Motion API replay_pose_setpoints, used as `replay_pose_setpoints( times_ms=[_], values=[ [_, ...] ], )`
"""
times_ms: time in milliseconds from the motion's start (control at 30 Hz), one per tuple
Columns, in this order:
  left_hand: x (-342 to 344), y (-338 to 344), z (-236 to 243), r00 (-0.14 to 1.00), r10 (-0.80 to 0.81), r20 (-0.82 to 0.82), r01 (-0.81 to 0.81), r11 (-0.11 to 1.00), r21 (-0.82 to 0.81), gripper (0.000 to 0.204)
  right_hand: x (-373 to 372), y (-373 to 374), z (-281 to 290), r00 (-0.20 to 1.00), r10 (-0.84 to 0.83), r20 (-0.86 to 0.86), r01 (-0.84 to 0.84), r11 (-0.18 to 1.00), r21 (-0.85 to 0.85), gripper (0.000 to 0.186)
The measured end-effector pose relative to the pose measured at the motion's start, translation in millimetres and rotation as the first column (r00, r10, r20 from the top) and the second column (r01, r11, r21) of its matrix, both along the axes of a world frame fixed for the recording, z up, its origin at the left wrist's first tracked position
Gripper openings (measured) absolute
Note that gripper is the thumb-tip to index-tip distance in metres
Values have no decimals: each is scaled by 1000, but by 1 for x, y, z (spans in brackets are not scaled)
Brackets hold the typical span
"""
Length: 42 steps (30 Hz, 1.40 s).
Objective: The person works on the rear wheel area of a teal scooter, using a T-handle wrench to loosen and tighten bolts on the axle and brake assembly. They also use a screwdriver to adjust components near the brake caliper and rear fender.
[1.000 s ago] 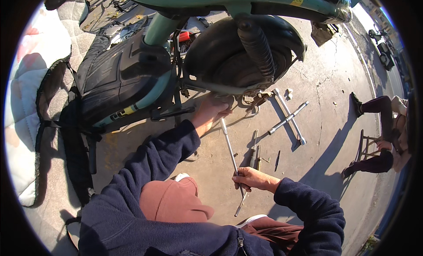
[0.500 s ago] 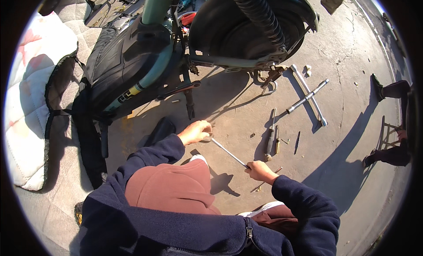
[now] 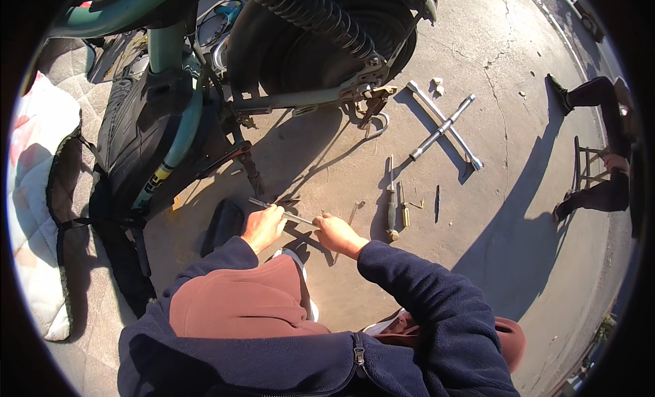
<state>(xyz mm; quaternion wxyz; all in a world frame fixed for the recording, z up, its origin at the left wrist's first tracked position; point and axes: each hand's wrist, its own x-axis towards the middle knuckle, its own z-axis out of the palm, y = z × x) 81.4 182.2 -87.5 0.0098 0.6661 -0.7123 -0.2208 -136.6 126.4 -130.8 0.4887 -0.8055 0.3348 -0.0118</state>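
Note:
A slim metal rod [image 3: 299, 219] runs slantwise between my hands, low over the ground; its exact kind is not clear. My left hand [image 3: 265, 228] is closed round it near its far left end, which sticks out past the fingers. At the near end, my right hand [image 3: 338, 235] grips the rod with fingers bent. Right of my hands lie a long screwdriver [image 3: 391, 209] with a dark handle, a smaller screwdriver [image 3: 405, 213] with a yellowish handle and a thin dark tool [image 3: 437, 203]. Beyond them rests a cross-shaped lug wrench [image 3: 445, 127].
A green-framed scooter or motorbike stands ahead, with its wheel [image 3: 307, 45], coil spring [image 3: 321, 21] and black footboard [image 3: 140, 134]. A quilted cover [image 3: 41, 226] hangs at the left. A seated person [image 3: 600, 185] is at the far right. A dark object [image 3: 223, 228] lies left of my left hand.
My right hand has moved left and forward, close to my left hand. The rod now slants more flatly, its far end showing beyond my left fingers. My view has shifted to the right.

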Motion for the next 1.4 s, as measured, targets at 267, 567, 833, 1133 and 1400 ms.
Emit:
replay_pose_setpoints(
  times_ms=[267, 567, 833, 1133, 1400],
  values=[
    [-47, -18, 12, 973, -115, -202, 156, 967, 202, 26, -101, -120, 37, 982, 178, -54, -177, 984, 26, 26],
    [-69, -29, 67, 977, 10, -214, 122, 796, 593, 40, -276, -208, 39, 885, 149, -442, -238, 959, -154, 22],
    [-74, -71, 210, 760, 584, -285, -222, 646, 730, 39, -310, -199, 46, 832, 301, -466, -383, 919, -89, 25],
    [-128, -133, 272, 866, 257, -430, 121, 726, 677, 45, -267, -232, 65, 966, 219, -135, -236, 964, -124, 25],
    [-129, -190, 64, 31, 837, -546, -261, 534, 804, 18, -222, -266, 71, 872, -480, 100, 410, 825, 389, 25]
  ],
)
